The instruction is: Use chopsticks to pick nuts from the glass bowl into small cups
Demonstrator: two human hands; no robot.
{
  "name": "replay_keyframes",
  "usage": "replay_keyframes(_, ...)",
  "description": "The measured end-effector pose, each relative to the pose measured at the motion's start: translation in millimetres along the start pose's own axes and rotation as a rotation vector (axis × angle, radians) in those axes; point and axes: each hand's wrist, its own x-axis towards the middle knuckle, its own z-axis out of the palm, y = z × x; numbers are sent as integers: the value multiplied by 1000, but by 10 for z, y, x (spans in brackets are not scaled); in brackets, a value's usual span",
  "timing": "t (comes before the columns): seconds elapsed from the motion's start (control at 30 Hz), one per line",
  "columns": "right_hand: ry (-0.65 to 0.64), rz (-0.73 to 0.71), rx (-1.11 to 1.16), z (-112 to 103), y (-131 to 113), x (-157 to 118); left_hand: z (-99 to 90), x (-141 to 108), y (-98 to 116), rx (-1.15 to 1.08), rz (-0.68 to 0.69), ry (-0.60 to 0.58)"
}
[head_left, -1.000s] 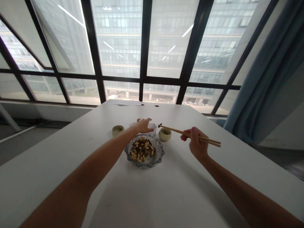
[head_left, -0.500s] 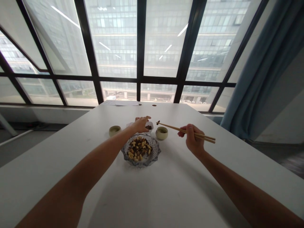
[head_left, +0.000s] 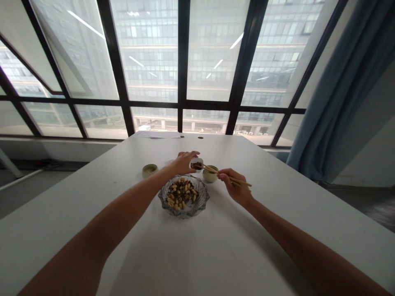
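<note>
My left hand (head_left: 184, 162) reaches over the far side of the glass bowl, its fingers closed around a small white plastic container (head_left: 201, 160). Dark brown pieces (head_left: 196, 165) lie inside that container. In my right hand (head_left: 237, 186) is a pair of wooden chopsticks (head_left: 212, 169), slanting left across the top of a pale green cup (head_left: 210, 176). Their tips are at the dark pieces in the container; whether they grip one I cannot tell. Nearer to me, the scalloped glass bowl (head_left: 202, 201) holds peanuts and dark striped seeds (head_left: 182, 192).
Another pale green cup (head_left: 149, 170) stands left of my left wrist. White paper (head_left: 157, 135) and two small dark round items, one of them a brown disc (head_left: 200, 137), lie at the far edge of the white table (head_left: 197, 255). A blue curtain (head_left: 333, 102) hangs at right.
My right hand has moved left, bringing the chopsticks, which had a dark piece at their tips, to the white container. My left hand and the container have shifted slightly right.
</note>
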Motion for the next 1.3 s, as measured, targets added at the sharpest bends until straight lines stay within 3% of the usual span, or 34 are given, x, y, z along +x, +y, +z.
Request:
replay_keyframes(0.13, 81, 37, 77, -62, -115, 68, 44, 9, -43, 40, -51, -13)
replay_keyframes(0.2, 126, 61, 128, -133, -270, 109, 68, 16, -69, 66, -105, -23)
replay_keyframes(0.3, 96, 113, 160, -239, -545, 163, 95, 28, -104, 94, -191, -65)
replay_keyframes(0.53, -350, 137, 13, -202, -932, 247, 52, -33, -163, 157, -227, -96)
replay_keyframes(0.67, -428, 84, -21, -20, -922, 288, -114, -281, -262, 214, -180, 28)
replay_keyframes(0.87, -262, 98, 37, 128, -754, 276, -345, -944, -563, 206, -198, 309)
replay_keyframes(1.07, -73, 117, 123, 139, -672, 196, -183, -1347, -775, 110, -296, 480)
replay_keyframes(1.17, -64, 94, 101, 163, -626, 132, -66, -1381, -814, 36, -361, 538)
replay_keyframes(1.3, -152, 101, 58, 156, -585, 84, -6, -1385, -841, -31, -404, 549)
